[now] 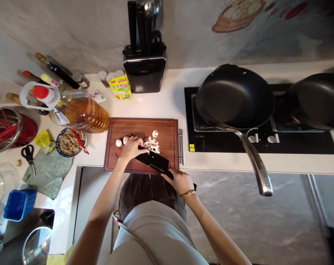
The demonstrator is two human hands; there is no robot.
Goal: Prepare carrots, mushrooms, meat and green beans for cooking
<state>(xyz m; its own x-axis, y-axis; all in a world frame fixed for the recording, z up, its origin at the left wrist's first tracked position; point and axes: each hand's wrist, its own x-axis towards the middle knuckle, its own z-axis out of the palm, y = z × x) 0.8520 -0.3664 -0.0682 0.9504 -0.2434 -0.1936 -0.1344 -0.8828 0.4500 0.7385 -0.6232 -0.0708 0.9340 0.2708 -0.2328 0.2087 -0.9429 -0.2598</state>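
Note:
My right hand point(180, 181) grips the handle of a black kitchen knife point(155, 162), its wide blade slanting up and left across the front of the wooden cutting board point(117, 127). My left hand point(132, 149) is closed at the far end of the blade, fingers bent over a mushroom that they mostly hide. White mushroom slices point(153, 144) lie in a loose pile just beyond the blade. A whole mushroom point(118, 142) rests left of my left hand, with another mushroom point(126, 140) close behind its fingers.
A large oil bottle point(84, 110) and a bowl of pale chopped food point(71, 143) with red chopsticks stand left of the board. Behind it is a knife block point(144, 73). To the right, a black wok point(235, 99) sits on the stove, its handle point(255, 165) jutting past the counter edge.

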